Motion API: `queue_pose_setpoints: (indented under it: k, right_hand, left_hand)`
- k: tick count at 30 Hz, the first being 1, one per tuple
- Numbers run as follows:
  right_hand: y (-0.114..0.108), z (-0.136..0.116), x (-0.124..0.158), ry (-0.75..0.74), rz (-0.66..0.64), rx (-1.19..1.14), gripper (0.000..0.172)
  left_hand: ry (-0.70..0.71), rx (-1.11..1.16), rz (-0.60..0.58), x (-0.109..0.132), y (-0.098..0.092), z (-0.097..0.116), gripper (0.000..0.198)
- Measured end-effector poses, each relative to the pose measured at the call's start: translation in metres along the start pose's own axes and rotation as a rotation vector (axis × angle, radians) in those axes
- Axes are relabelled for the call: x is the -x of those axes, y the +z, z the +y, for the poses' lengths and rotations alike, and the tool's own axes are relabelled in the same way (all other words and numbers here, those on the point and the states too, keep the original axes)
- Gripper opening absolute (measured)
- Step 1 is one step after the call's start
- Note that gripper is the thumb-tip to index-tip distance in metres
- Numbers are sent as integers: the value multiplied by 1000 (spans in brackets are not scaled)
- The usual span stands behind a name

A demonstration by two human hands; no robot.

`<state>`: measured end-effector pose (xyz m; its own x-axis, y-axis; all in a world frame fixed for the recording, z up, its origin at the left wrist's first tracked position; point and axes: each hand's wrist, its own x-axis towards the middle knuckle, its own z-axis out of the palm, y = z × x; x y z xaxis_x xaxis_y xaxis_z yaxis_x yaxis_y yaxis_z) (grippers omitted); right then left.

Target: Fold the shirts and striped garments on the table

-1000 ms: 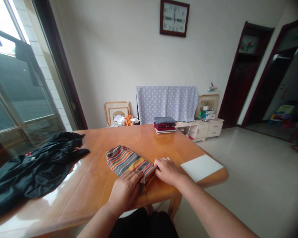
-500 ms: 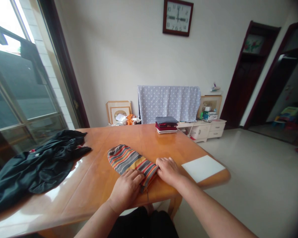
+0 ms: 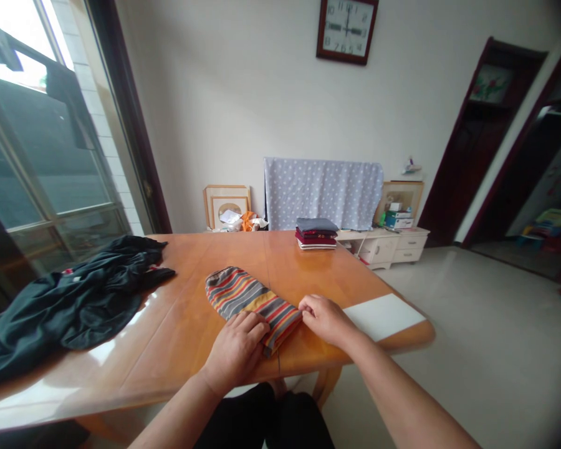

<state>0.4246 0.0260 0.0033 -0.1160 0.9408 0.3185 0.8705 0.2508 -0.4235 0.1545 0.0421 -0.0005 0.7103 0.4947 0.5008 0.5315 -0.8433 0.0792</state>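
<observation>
A folded garment with grey, orange, red and yellow stripes lies slantwise on the wooden table in front of me. My left hand rests over its near edge, fingers bent and gripping the cloth, with the thumb side toward the middle. At the garment's right end, my right hand has its fingers curled in a pinch at the corner; the fingertips partly hide how much fabric is between them. A white sheet lies beside the right hand, partly behind the wrist.
A black garment is heaped at the table's left. Toward the far edge stands a neat stack of folded clothes. Beyond the table are a polka-dot cloth cover, a low white cabinet and framed pictures.
The view has shifted slightly. The garment's right end lies flatter and straighter than before, and my right hand's fingers have curled more tightly at its corner. My left hand stays on the near edge.
</observation>
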Motion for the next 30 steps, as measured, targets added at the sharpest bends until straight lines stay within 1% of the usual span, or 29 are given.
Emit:
queue_pose_setpoints:
  k: [2, 6, 9, 11, 12, 14, 17, 20, 23, 25, 26, 28, 30]
  right_hand:
    - [0, -3, 1, 0, 3, -20, 17]
    - [1, -6, 0, 4, 17, -50, 16]
    - [2, -13, -6, -11, 121, -77, 14]
    - [5, -24, -12, -41, 184, -114, 15]
    - [7, -31, -14, -65, 191, -135, 18]
    - [13, -47, -17, -131, 153, -164, 25]
    - [27, -67, -16, -204, 15, -135, 41]
    - [42, -74, -10, -172, -137, -87, 55]
    - [50, -71, -6, -137, -231, -90, 61]
    - [52, -69, -5, -127, -269, -76, 63]
    - [52, -69, -4, -122, -282, -61, 64]
    - [52, -70, -4, -112, -300, -29, 66]
    - [52, -72, -3, -103, -311, -9, 67]
  left_hand:
    - [-7, -11, -2, 1, 0, 0, 18]
    - [-22, -30, -72, 2, -1, 0, 17]
    - [-33, -26, -102, 1, -3, 0, 16]
    - [-44, -21, -112, 1, -4, 0, 15]
    - [-46, -19, -116, 0, -4, 0, 15]
    - [-43, -18, -117, 1, -4, -1, 17]
    - [-44, 1, -112, 2, -3, -1, 24]
    - [-59, 72, -94, 6, -8, -1, 28]
    - [-39, 217, -114, 9, -19, -6, 28]
    - [-76, 287, -84, 8, -26, -16, 25]
    - [-120, 296, -44, 5, -29, -23, 23]
    - [-225, 264, 60, -4, -29, -40, 21]
    - [-290, 193, 139, -18, -26, -60, 22]
